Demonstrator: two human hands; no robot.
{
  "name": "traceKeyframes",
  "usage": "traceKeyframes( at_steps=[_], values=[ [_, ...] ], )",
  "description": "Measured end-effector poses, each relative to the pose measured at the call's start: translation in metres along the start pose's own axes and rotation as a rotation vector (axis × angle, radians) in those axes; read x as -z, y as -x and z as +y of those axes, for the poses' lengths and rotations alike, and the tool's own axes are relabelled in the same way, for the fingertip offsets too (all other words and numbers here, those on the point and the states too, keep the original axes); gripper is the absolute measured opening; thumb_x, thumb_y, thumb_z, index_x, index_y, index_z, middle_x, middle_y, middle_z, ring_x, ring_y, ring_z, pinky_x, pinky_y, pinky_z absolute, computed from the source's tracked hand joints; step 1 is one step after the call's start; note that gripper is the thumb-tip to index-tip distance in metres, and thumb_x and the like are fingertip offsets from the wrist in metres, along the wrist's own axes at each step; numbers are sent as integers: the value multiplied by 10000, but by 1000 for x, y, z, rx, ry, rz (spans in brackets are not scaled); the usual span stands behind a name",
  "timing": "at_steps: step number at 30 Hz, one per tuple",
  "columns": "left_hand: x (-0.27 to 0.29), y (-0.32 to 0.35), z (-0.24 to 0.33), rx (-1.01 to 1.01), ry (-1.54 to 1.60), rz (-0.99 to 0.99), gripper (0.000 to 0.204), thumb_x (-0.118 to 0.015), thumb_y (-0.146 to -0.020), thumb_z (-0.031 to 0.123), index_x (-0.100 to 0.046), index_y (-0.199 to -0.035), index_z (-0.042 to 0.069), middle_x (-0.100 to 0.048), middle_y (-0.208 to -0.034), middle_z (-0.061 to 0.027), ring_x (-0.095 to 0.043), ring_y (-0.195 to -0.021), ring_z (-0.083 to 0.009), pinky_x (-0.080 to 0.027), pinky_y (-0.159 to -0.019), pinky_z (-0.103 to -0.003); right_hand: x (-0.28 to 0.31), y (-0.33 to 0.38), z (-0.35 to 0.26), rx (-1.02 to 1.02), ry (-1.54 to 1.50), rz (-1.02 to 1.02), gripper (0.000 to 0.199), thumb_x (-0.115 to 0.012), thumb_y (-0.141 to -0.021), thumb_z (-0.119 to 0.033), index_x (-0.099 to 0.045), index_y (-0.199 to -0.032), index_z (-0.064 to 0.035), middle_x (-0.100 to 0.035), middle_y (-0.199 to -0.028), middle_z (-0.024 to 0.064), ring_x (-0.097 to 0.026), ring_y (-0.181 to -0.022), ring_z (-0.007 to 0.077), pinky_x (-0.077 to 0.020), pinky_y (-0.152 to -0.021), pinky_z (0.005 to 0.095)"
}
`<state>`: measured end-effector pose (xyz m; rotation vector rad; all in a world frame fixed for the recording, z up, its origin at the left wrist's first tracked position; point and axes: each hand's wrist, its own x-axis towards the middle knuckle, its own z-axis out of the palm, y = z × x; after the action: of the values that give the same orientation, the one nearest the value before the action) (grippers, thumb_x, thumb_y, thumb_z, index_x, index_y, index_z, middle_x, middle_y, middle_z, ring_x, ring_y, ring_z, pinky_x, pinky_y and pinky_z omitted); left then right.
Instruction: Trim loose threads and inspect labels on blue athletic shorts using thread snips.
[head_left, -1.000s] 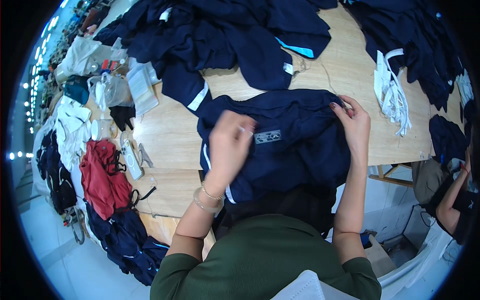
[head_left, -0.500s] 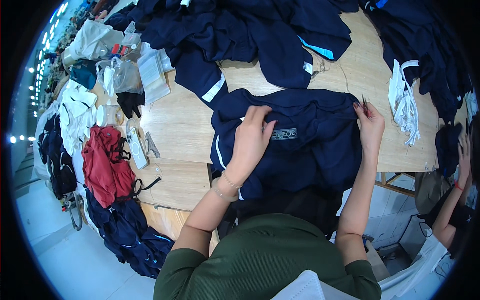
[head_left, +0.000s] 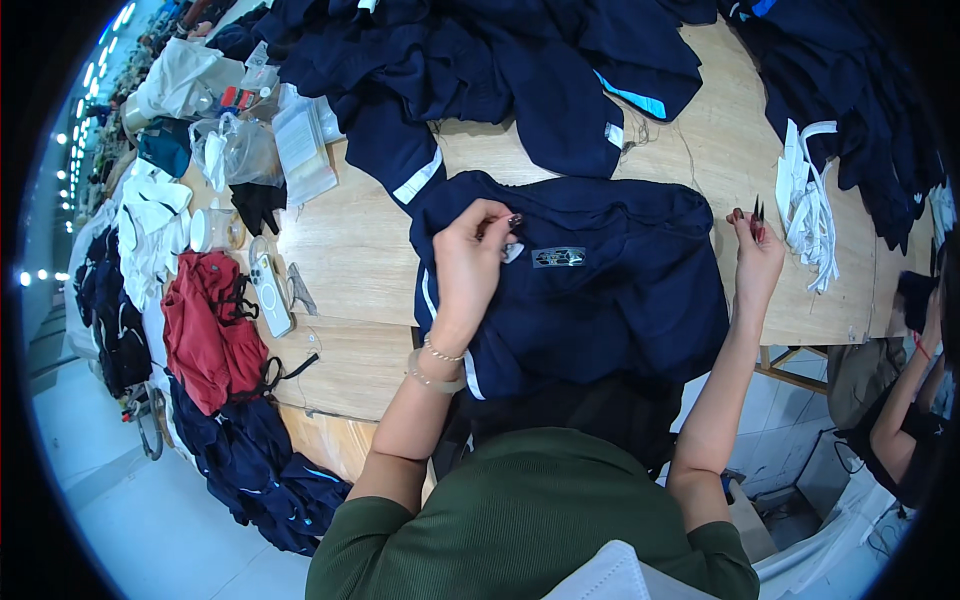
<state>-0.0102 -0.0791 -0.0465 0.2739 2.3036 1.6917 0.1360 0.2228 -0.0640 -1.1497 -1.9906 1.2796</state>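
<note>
A navy garment (head_left: 620,300) with white piping and a small shiny printed patch lies spread at the table's near edge, partly over my lap. Over its left part is my left hand (head_left: 467,265), closed in a pinch beside a small white label (head_left: 512,252). Whatever lies between those fingertips is too small to make out. My right hand (head_left: 757,262) is closed on small thread snips (head_left: 759,215), their dark points facing away from me. It sits just off the garment's right edge, above the wooden table (head_left: 380,270).
More navy garments (head_left: 440,70) are heaped at the back. White strips (head_left: 805,205) lie at the right. On the left are a phone (head_left: 270,292), a red cloth item (head_left: 210,330), plastic bags (head_left: 235,150) and a jar (head_left: 212,230). Another person's arm (head_left: 905,385) shows at far right.
My left hand has gone from lying spread on the garment to a pinch, shifting left. My right hand has let go of the garment's right corner and moved right with the snips.
</note>
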Motion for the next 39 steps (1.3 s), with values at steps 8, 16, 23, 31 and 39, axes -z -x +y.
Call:
traceKeyframes(
  at_steps=[8,16,23,31,39],
  values=[
    [109,-24,-6,-212,-117,507,242,-467,-959,-56,-657,-1107,-26,-686,-908,-115,-655,-716,-140,-539,-680,-252,0,-4,2,-88,-128,-130,233,-575,-982,-199,-734,-964,-30,-459,-640,-82,-347,-540,20,-251,-502,215],
    [108,-20,-51,338,108,6,255,-485,-1004,76,-643,-1135,-76,-672,-924,-97,-641,-750,-119,-540,-691,-229,-19,-12,-12,-428,-150,-404,186,-581,-986,-280,-613,-871,-137,-420,-586,-99,-317,-452,19,-190,-429,210],
    [78,-18,-27,236,267,-150,300,-643,-954,114,-524,-1216,26,-600,-764,29,-547,-684,-38,-463,-647,-179,-18,-5,-29,-355,-196,-470,198,-597,-980,-309,-638,-988,-116,-372,-580,-107,-312,-458,7,-201,-425,197],
    [47,5,-10,134,74,-314,446,-802,-781,74,-586,-1160,-24,-593,-892,-12,-549,-803,-78,-485,-783,-216,-14,5,-42,-164,-313,-487,164,-720,-868,-176,-662,-970,-61,-478,-623,-104,-332,-484,-2,-218,-463,198],
    [59,3,1,279,100,-590,255,-660,-927,121,-590,-1137,-6,-529,-852,40,-473,-798,-38,-417,-695,-184,-7,5,-52,-274,-230,-631,145,-725,-865,-135,-680,-947,-24,-623,-721,-55,-496,-604,9,-348,-541,183]
  ],
)
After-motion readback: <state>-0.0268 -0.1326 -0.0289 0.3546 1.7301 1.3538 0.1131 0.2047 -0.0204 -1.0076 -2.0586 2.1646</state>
